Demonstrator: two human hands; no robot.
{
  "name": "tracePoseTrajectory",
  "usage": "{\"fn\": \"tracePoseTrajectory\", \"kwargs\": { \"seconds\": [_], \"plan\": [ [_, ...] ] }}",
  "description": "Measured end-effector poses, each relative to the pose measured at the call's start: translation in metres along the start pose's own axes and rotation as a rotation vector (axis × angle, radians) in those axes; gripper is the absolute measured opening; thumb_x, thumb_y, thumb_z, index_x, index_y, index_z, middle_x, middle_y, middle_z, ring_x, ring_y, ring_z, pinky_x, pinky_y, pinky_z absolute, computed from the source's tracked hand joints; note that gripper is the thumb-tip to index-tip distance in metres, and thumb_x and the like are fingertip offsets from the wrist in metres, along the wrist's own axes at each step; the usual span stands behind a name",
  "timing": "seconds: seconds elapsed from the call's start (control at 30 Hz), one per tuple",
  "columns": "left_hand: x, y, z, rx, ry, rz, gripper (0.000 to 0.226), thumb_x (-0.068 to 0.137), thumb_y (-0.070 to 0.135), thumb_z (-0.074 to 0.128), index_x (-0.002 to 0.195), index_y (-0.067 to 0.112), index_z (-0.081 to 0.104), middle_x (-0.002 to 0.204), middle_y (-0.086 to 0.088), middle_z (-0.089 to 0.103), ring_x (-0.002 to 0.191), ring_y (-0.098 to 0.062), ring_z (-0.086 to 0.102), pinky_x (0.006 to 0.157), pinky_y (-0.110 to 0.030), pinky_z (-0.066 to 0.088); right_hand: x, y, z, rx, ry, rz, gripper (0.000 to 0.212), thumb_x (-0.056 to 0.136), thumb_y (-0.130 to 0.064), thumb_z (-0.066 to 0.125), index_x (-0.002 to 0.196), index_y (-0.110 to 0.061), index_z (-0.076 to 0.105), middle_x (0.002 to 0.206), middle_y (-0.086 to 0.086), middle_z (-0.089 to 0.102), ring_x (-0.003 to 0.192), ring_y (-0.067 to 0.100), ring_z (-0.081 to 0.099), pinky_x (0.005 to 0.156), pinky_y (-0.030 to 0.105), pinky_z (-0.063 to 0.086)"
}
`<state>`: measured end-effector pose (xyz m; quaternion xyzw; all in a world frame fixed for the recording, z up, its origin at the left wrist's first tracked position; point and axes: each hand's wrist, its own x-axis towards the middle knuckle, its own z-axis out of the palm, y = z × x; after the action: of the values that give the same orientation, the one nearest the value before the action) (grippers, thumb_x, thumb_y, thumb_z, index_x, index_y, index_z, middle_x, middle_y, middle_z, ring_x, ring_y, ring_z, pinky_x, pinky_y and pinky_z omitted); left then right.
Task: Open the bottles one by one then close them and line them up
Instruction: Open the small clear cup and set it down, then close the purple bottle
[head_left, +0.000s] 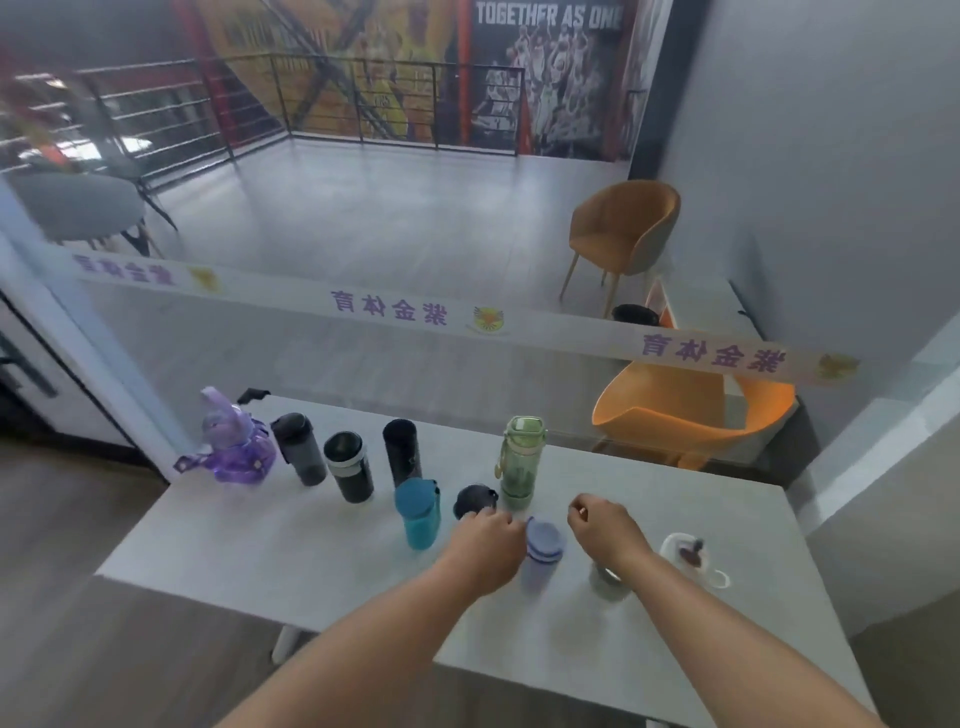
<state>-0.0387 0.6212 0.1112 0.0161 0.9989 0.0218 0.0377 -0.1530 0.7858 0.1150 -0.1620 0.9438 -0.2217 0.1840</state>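
Note:
Several bottles stand on the grey table (260, 545). At the back, from the left, are a purple figure bottle (228, 447), a dark grey bottle (298, 449), a black bottle with a white band (349, 467), a tall black bottle (401, 452) and a green bottle (522, 462). Nearer me are a teal bottle (418, 512), a small black bottle (474, 501) and a lavender bottle (543, 551). My left hand (488, 543) is curled between the small black and lavender bottles; its grip is hidden. My right hand (602, 525) is a fist over a clear bottle (608, 579).
A white lidded cup (691, 558) stands right of my right arm. A glass partition with a printed band (395, 312) runs just behind the table. An orange chair (691, 410) stands beyond the table's far right corner, and another chair (623, 234) is farther back.

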Motion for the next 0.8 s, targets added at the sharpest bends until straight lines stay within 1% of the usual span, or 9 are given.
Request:
{"fn": "tracePoseTrajectory", "kwargs": {
  "seconds": [0.07,0.13,0.23,0.3,0.4,0.5,0.6,0.7,0.8],
  "plan": [
    [-0.037,-0.039,-0.002,0.035,-0.006,-0.052,0.025,0.098,0.022,0.043,0.116,0.01,0.058,0.112,-0.012,0.061,0.101,-0.034,0.055,0.083,-0.042,0.046,-0.008,-0.046,0.024,-0.073,-0.053,-0.056,0.023,0.096,-0.029,0.046,0.093,-0.017,0.065,0.107,0.011,0.072,0.097,0.031,0.063,0.075,0.033,0.047],
    [-0.073,-0.075,-0.002,0.036,-0.001,-0.121,0.025,0.099,0.022,0.041,0.113,0.01,0.057,0.11,-0.013,0.06,0.1,-0.034,0.055,0.081,-0.042,0.044,-0.018,-0.092,0.044,-0.122,-0.087,-0.122,0.022,0.097,-0.03,0.046,0.088,-0.018,0.062,0.105,0.011,0.071,0.094,0.03,0.064,0.072,0.033,0.046],
    [-0.12,-0.126,-0.005,0.017,-0.003,-0.215,0.026,0.099,0.023,0.038,0.11,0.01,0.058,0.109,-0.013,0.06,0.098,-0.034,0.055,0.08,-0.042,0.046,-0.025,-0.154,0.075,-0.196,-0.139,-0.213,0.027,0.098,-0.031,0.046,0.104,-0.015,0.067,0.105,0.008,0.071,0.093,0.027,0.067,0.079,0.035,0.054],
    [-0.144,-0.159,-0.007,0.032,-0.002,-0.253,0.031,0.099,0.026,0.034,0.107,0.011,0.06,0.107,-0.014,0.061,0.096,-0.035,0.056,0.078,-0.043,0.048,-0.026,-0.191,0.094,-0.266,-0.155,-0.294,0.029,0.099,-0.031,0.044,0.107,-0.014,0.066,0.108,0.008,0.07,0.096,0.028,0.066,0.079,0.032,0.051],
    [-0.175,-0.201,-0.008,0.078,-0.015,-0.309,0.035,0.1,0.027,0.032,0.106,0.013,0.064,0.105,-0.012,0.064,0.095,-0.035,0.059,0.072,-0.038,0.044,-0.029,-0.244,0.118,-0.331,-0.181,-0.393,0.025,0.098,-0.03,0.043,0.101,-0.015,0.063,0.11,0.006,0.067,0.095,0.029,0.062,0.076,0.032,0.044],
    [-0.2,-0.237,-0.01,0.15,-0.043,-0.354,0.033,0.099,0.022,0.035,0.107,0.014,0.065,0.104,-0.012,0.065,0.093,-0.035,0.06,0.072,-0.038,0.045,-0.025,-0.29,0.14,-0.345,-0.19,-0.46,0.025,0.096,-0.034,0.043,0.094,-0.018,0.061,0.105,0.003,0.068,0.088,0.027,0.062,0.077,0.034,0.052],
    [-0.219,-0.273,-0.011,0.148,-0.09,-0.431,0.029,0.098,0.019,0.039,0.105,0.013,0.066,0.102,-0.012,0.065,0.092,-0.035,0.06,0.072,-0.037,0.045,-0.016,-0.331,0.162,-0.387,-0.232,-0.528,0.022,0.095,-0.035,0.04,0.086,-0.019,0.053,0.105,0.006,0.066,0.089,0.03,0.061,0.075,0.036,0.05],
    [-0.228,-0.312,-0.009,0.153,-0.14,-0.451,0.031,0.096,0.019,0.038,0.101,0.012,0.068,0.098,-0.011,0.066,0.087,-0.033,0.06,0.067,-0.034,0.041,0.0,-0.369,0.184,-0.393,-0.248,-0.569,0.027,0.097,-0.033,0.04,0.097,-0.015,0.06,0.105,0.006,0.065,0.092,0.031,0.063,0.072,0.035,0.048],
    [-0.228,-0.354,-0.008,0.151,-0.173,-0.485,0.032,0.095,0.023,0.039,0.094,0.009,0.067,0.096,-0.011,0.066,0.086,-0.032,0.059,0.066,-0.033,0.038,0.027,-0.406,0.205,-0.396,-0.245,-0.611,0.027,0.097,-0.031,0.04,0.097,-0.014,0.06,0.107,0.009,0.066,0.093,0.033,0.063,0.069,0.034,0.046]
  ]
}}
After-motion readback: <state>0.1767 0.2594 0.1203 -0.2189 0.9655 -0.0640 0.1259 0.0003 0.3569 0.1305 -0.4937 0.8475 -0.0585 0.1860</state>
